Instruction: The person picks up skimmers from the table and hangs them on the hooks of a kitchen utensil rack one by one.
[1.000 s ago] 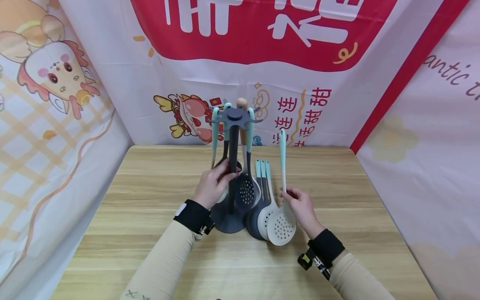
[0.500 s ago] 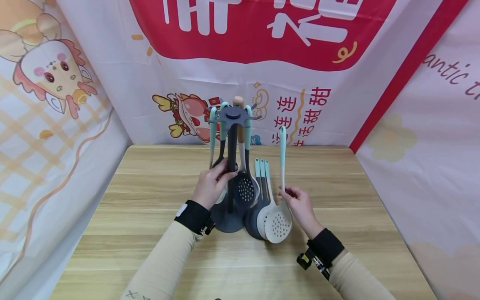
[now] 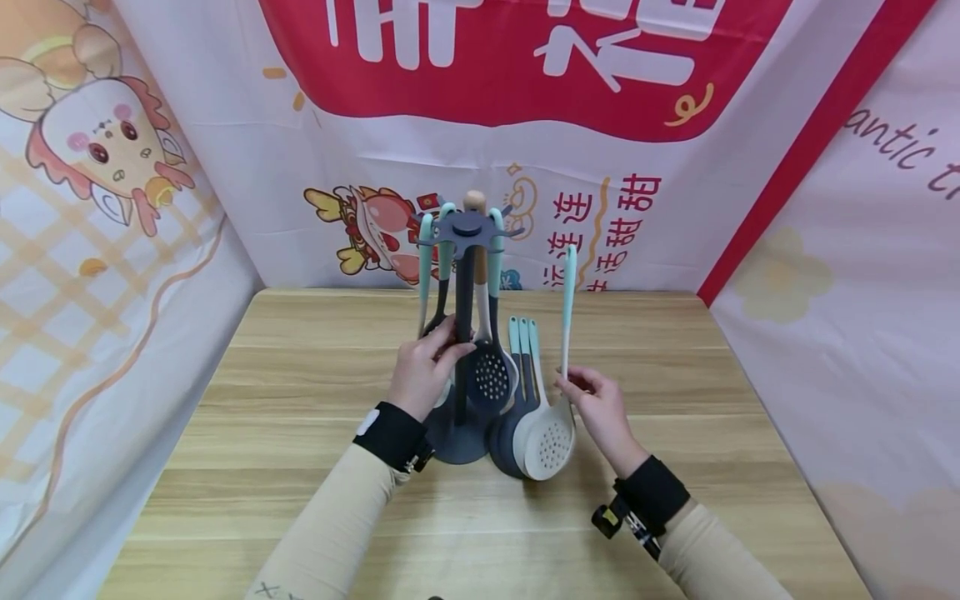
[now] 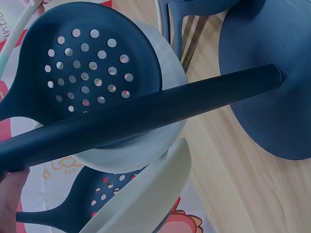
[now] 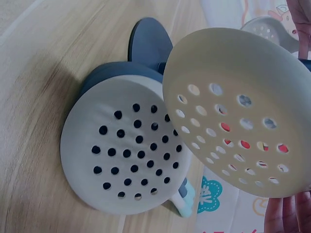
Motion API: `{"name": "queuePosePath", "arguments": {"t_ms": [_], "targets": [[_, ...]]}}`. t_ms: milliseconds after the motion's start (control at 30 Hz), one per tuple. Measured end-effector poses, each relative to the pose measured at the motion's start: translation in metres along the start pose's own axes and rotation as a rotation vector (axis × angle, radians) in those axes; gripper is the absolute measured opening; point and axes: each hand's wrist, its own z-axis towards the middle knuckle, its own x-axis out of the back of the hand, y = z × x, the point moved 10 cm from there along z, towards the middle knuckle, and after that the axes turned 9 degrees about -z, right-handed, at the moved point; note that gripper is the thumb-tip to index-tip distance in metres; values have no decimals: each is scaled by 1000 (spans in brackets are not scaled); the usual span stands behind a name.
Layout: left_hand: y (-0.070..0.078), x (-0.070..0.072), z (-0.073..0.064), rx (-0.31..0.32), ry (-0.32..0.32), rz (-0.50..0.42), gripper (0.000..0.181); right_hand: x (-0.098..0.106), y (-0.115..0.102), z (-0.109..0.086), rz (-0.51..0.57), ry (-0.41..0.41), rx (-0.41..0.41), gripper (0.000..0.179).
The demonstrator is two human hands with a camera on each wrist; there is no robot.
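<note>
My left hand [image 3: 422,371] grips the dark post [image 3: 462,300] of an upright utensil stand, thumb in front. Utensils with mint handles hang around it, among them a dark skimmer [image 3: 489,379] in front of a white bowl. My right hand [image 3: 602,412] pinches the neck of a white skimmer [image 3: 551,450], holding it upright with its mint handle up. Its holed bowl overlaps a stack beside the stand, where another white skimmer [image 5: 124,150] lies on top of dark utensils. In the right wrist view the held skimmer's bowl is tilted and raised off that stack.
The stand's round dark base [image 3: 459,442] sits on the wooden table [image 3: 300,467], with the stack close against its right side. A printed cloth [image 3: 675,208] hangs behind the table's back edge. Bare arms of the stand's top ring [image 3: 468,225] stick out between the hung handles.
The skimmer in my right hand has shifted slightly left and its bowl has turned toward the stand, while its handle top has risen a little. My left hand stays on the post.
</note>
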Motion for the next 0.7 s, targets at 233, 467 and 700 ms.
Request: {"name": "queuePosePath", "arguments": {"t_ms": [233, 467, 700], "targets": [[-1, -4, 2, 49, -50, 2, 34, 0, -7, -3, 12, 21, 28, 27], [-12, -16, -4, 126, -165, -47, 34, -1, -10, -8, 8, 31, 47, 26], [-12, -24, -7, 81, -276, -124, 44, -2, -10, -11, 17, 22, 26, 28]]}}
